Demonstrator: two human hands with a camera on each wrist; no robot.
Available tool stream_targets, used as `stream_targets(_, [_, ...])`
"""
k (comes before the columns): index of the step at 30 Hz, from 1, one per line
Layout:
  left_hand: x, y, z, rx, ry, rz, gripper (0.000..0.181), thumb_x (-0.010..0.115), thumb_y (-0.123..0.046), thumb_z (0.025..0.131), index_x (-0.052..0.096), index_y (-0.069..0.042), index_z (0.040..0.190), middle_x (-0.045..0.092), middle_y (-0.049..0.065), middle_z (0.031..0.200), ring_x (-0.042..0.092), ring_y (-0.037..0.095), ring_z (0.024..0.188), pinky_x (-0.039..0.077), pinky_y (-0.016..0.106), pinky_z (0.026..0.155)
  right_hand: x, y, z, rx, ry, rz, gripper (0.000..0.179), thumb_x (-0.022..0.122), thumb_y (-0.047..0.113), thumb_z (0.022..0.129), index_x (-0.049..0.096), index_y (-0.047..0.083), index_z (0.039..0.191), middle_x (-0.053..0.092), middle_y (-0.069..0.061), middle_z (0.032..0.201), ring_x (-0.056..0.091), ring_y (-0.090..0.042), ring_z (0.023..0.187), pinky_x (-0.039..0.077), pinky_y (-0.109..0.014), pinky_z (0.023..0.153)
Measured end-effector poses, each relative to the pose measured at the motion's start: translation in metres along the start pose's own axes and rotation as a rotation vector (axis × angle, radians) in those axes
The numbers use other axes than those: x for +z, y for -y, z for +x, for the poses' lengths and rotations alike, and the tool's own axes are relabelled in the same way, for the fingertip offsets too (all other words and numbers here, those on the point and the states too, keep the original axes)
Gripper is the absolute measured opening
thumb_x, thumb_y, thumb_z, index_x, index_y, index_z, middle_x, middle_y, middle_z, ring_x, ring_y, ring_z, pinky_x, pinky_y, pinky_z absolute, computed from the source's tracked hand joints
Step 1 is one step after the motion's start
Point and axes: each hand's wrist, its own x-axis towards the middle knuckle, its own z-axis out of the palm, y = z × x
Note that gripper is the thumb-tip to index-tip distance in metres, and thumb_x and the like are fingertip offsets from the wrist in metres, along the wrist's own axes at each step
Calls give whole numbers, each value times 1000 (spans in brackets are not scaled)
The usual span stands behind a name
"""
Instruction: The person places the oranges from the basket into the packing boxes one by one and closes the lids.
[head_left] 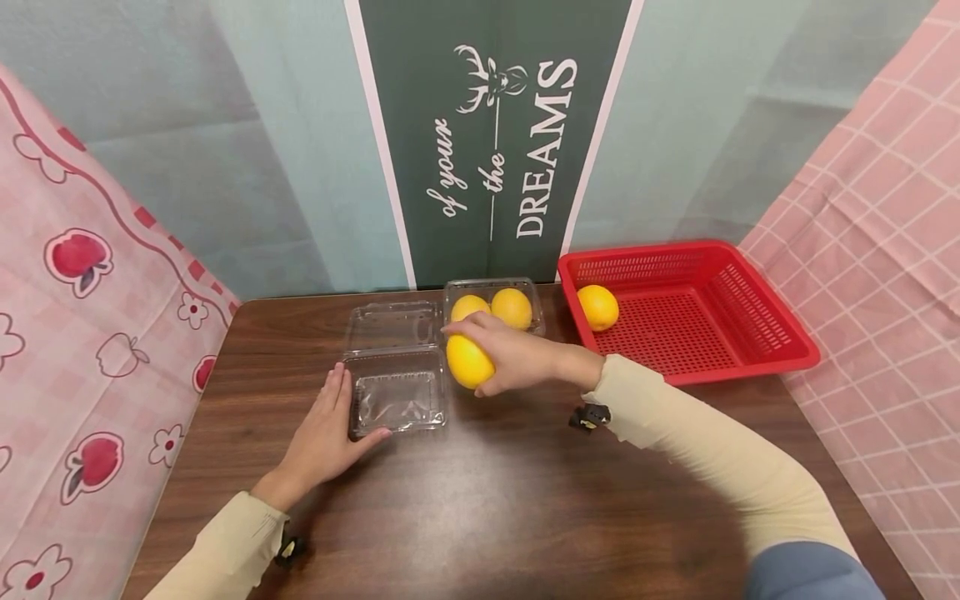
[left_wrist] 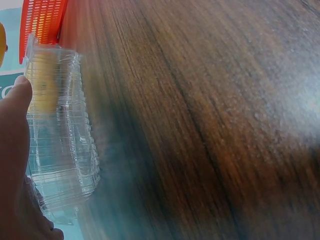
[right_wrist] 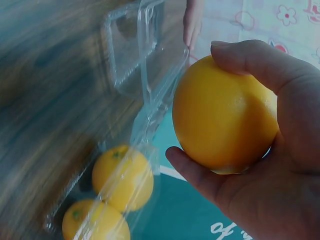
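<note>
My right hand (head_left: pixel 513 354) grips an orange (head_left: pixel 470 362), thumb and fingers curled round it, held above the table just right of an open clear plastic clamshell box (head_left: pixel 397 400). In the right wrist view the same orange (right_wrist: pixel 225 117) fills the palm. My left hand (head_left: pixel 324 433) rests along the clamshell's left side and front corner, fingers straight and thumb spread. The clamshell's lid (head_left: pixel 393 327) lies folded back toward the wall. Behind my right hand, a second clear box (head_left: pixel 536 292) holds two oranges (head_left: pixel 512 308), one partly hidden by my fingers.
A red perforated basket (head_left: pixel 780 333) stands at the back right, with one orange (head_left: pixel 597 307) at its left end. Printed cloths hang along the back and both sides of the brown wooden table (head_left: pixel 480 517).
</note>
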Motion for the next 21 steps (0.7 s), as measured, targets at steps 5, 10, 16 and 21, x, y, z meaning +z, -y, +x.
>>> stream_targets(5, [-4,2,2,-6,21,-8,117,70,-64,87,16,15,155,10,30,165,14,46,152,24,58,120,7,7,8,-3,4,25,94,90,16,70,41,15,151,45,-9,137,47,-23,119,53,-40,94])
stream_targets(10, [-6,4,4,-9,33,-16,117,70,-64,87,15,14,156,9,29,166,13,45,153,23,58,120,13,14,16,-6,11,70,93,89,16,72,40,14,151,44,-9,136,48,-22,117,52,-39,95])
stream_targets(16, [-7,6,7,-9,37,-19,118,69,-65,87,15,13,156,9,29,166,13,44,153,23,59,120,23,21,29,-25,1,77,93,89,17,72,41,14,152,45,-11,137,51,-23,115,51,-41,97])
stream_targets(21, [-8,8,8,-8,41,-18,117,69,-65,87,15,13,156,9,29,166,13,44,153,23,59,120,35,23,40,-15,15,104,96,90,18,73,38,14,154,43,-11,137,51,-21,114,51,-39,96])
